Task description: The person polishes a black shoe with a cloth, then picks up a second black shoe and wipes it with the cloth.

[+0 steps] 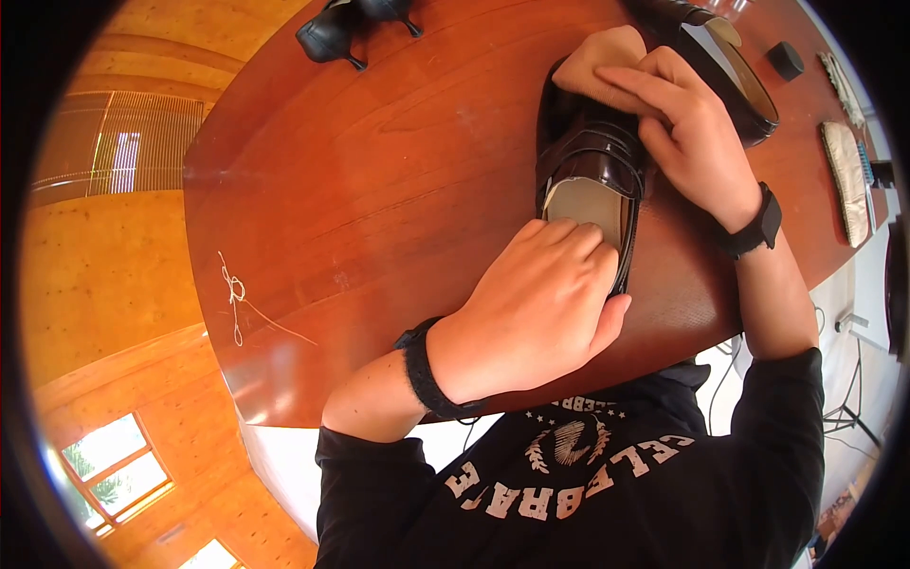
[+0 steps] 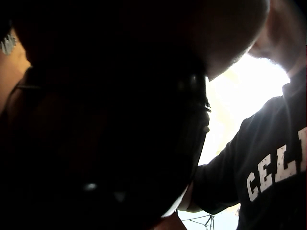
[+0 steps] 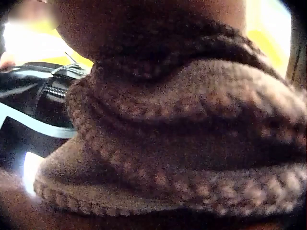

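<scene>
Touching a shoe (image 1: pixel 590 152), tan cloth (image 1: pixel 599 71) sits in the right grip (image 1: pixel 690 128).

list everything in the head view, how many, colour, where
table: 1, reddish, centre
strap shoe: 1, dark, on table
cloth: 1, tan, on strap shoe's toe
second shoe: 1, dark, top right
heeled shoes: 2, black, top
string: 1, whitish, left on table
cylinder: 1, black, top right
pads: 2, beige, table's right side
blue item: 1, blue, beside nearer pad, unclear
tripod: 1, black, lower right
windows: 2, bright, lower left
blind: 1, brown, upper left
wood panelling: 1, yellow, left
wristbands: 2, black, wrists
shirt: 1, black, bottom
left hand: 1, bare, gripping strap shoe
right hand: 1, bare, holding cloth
</scene>
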### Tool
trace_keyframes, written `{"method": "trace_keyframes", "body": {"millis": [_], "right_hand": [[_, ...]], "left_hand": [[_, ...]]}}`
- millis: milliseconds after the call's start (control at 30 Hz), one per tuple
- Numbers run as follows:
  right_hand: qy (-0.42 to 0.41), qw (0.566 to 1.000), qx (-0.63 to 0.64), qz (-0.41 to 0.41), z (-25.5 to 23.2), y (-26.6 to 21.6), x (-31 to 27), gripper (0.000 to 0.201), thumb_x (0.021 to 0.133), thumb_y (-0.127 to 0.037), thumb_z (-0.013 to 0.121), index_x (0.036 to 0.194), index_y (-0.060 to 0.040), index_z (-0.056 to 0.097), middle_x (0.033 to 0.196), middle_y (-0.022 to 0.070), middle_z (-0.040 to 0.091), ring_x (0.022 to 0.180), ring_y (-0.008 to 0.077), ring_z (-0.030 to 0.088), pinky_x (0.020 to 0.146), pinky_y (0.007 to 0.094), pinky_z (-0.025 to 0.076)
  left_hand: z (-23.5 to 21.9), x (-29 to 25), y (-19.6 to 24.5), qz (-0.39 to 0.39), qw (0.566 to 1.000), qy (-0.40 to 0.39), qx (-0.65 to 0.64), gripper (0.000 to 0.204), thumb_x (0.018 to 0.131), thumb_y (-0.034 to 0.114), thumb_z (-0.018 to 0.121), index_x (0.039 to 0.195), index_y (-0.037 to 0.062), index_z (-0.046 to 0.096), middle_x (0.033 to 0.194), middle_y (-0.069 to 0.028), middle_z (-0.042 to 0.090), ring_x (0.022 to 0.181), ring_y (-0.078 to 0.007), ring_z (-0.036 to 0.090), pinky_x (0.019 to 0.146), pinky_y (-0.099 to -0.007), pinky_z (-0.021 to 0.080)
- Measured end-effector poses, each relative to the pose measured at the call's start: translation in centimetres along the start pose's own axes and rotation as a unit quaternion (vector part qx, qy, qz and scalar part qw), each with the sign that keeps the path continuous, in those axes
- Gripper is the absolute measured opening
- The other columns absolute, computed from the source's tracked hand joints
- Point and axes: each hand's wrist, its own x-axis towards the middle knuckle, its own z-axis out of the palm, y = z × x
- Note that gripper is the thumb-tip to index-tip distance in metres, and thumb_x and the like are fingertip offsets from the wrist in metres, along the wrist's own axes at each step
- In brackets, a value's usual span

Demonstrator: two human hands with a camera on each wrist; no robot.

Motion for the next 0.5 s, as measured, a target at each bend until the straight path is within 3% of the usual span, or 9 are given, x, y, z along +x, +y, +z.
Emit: {"method": "trace_keyframes", "body": {"millis": [200,300,500], "right_hand": [[0.038,0.998,-0.056,0.015,0.3,0.3,0.0,0.050,0.078,0.012,0.054,0.123,-0.0018,0.068,0.101,0.0143,0.056,0.091,0.0308,0.059,0.084,0.0366,0.049],[0.007,1.000,-0.024,0.005,-0.1,0.4,0.2,0.048,0.076,0.007,0.058,0.120,-0.0047,0.070,0.100,0.0144,0.059,0.093,0.0344,0.062,0.083,0.0398,0.051],[-0.055,0.997,0.054,-0.011,-0.9,-1.0,0.3,0.047,0.073,0.009,0.057,0.116,-0.0049,0.072,0.098,0.0134,0.058,0.092,0.0333,0.062,0.082,0.0374,0.051]], "left_hand": [[-0.1,0.0,0.0,0.001,1.000,-0.012,0.002,0.021,0.088,0.017,0.067,0.089,-0.0002,0.056,0.090,-0.0160,0.055,0.088,-0.0357,0.055,0.080,-0.0442,0.042],[-0.1,0.0,-0.1,0.007,1.000,-0.010,-0.002,0.021,0.088,0.017,0.067,0.089,-0.0007,0.056,0.090,-0.0162,0.055,0.089,-0.0360,0.055,0.080,-0.0444,0.042],[-0.1,0.0,-0.3,0.012,1.000,-0.005,-0.004,0.022,0.088,0.017,0.068,0.088,-0.0012,0.055,0.092,-0.0169,0.055,0.089,-0.0363,0.055,0.081,-0.0445,0.042]]}}
